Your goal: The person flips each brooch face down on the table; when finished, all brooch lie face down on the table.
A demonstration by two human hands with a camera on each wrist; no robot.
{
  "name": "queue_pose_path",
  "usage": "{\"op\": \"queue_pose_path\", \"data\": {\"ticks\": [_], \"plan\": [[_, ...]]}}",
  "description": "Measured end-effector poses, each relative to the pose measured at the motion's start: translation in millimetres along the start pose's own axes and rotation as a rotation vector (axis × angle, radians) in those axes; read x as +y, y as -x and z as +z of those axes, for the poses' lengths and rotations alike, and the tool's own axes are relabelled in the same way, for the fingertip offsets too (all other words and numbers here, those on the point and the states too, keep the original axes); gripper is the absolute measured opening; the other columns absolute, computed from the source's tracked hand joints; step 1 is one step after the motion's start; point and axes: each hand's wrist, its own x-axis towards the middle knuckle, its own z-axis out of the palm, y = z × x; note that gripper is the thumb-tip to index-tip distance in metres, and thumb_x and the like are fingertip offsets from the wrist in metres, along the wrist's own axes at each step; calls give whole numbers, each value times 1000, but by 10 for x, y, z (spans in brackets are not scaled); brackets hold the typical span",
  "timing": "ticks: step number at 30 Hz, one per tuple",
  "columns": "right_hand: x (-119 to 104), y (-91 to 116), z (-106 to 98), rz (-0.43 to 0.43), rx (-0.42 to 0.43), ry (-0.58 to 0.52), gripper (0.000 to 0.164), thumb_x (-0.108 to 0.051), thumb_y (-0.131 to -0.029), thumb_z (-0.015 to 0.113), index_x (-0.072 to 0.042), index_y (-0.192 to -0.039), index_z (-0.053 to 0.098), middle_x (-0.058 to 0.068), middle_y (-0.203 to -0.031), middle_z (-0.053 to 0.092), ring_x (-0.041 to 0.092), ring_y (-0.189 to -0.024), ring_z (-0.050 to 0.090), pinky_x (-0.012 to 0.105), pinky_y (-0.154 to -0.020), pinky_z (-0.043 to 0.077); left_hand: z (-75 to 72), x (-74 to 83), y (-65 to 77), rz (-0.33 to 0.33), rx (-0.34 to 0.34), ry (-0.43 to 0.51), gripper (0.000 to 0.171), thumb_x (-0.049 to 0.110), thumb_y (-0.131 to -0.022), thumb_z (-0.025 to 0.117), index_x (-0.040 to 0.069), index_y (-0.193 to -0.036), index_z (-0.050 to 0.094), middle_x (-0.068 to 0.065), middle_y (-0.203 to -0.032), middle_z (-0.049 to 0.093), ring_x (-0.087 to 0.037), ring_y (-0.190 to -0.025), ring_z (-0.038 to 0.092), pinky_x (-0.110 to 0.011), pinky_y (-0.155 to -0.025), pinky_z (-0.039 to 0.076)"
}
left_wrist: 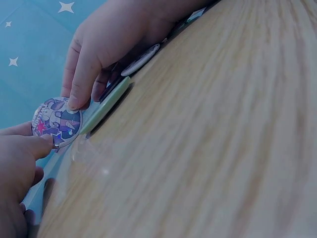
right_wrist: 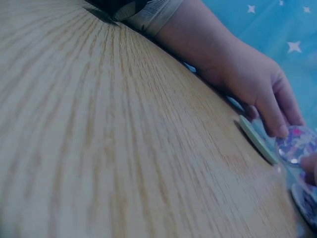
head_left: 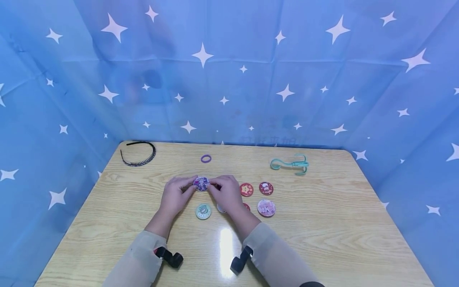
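Observation:
Both hands hold a round purple pin badge [head_left: 201,183] with a cartoon print, tilted just above the table. My left hand [head_left: 175,195] pinches its left edge between thumb and fingers. At the right edge my right hand [head_left: 226,193] pinches it the same way. The left wrist view shows the badge's printed face [left_wrist: 57,121] with both thumbs on it. A light green badge [head_left: 203,211] lies nearer me, between the forearms. Partly hidden under my right hand are a pale badge [head_left: 221,208] and a red one [head_left: 246,206].
Right of my hands lie a red badge with a yellow figure [head_left: 246,189], a dark red badge [head_left: 266,188] and a larger pink badge [head_left: 266,207]. Farther back are a black headband [head_left: 154,153], a purple hair tie [head_left: 206,158] and a teal hair claw [head_left: 297,164].

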Motion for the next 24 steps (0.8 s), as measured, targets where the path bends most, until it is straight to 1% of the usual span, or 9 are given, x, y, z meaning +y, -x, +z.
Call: {"op": "queue_pose_path", "data": {"ticks": [3, 6, 13, 16, 20, 24], "plan": [[0, 2, 0, 1, 3, 5, 18, -25, -95, 84, -18, -111, 85, -2, -108, 80, 22, -114, 67, 41, -106, 49, 3, -4, 2, -6, 4, 1, 36, 7, -92, 85, 15, -127, 79, -6, -112, 80, -30, -106, 72, -49, -100, 51], [-1, 3, -1, 4, 3, 5, 18, -26, -95, 84, -18, -111, 85, -2, -107, 80, 22, -114, 67, 41, -106, 49, 9, -6, 3, -10, 6, -2, 36, 7, -92, 85, 15, -126, 80, -6, -111, 80, -29, -105, 71, -49, -99, 52], [19, -8, 4, 4, 1, 6, 16, -28, -96, 83, -19, -109, 85, -5, -104, 80, 20, -112, 67, 40, -104, 50, 11, 2, -4, -9, 31, -34, 31, 10, -92, 85, 15, -122, 81, -6, -108, 81, -30, -106, 71, -53, -108, 44], [24, -10, 5, -1, 3, 3, 15, -28, -96, 83, -19, -108, 85, -5, -103, 80, 19, -111, 67, 40, -103, 50, 4, 13, -5, -12, 41, -35, 28, 9, -92, 85, 14, -119, 82, -6, -106, 81, -31, -105, 71, -54, -109, 43], [20, -7, 10, -8, 14, -5, 10, -24, -95, 84, -19, -104, 85, -6, -100, 79, 19, -108, 67, 41, -101, 51, 6, 7, -6, -6, 39, -29, 22, 8, -91, 86, 14, -112, 85, -4, -105, 81, -29, -103, 72, -53, -109, 43], [7, -10, 14, -11, 17, -7, 6, -22, -94, 84, -20, -100, 84, -8, -97, 78, 19, -106, 66, 41, -100, 50, 8, -9, -9, -4, 27, -24, 18, 7, -91, 85, 16, -107, 86, -2, -105, 81, -28, -103, 73, -57, -114, 39]]}}
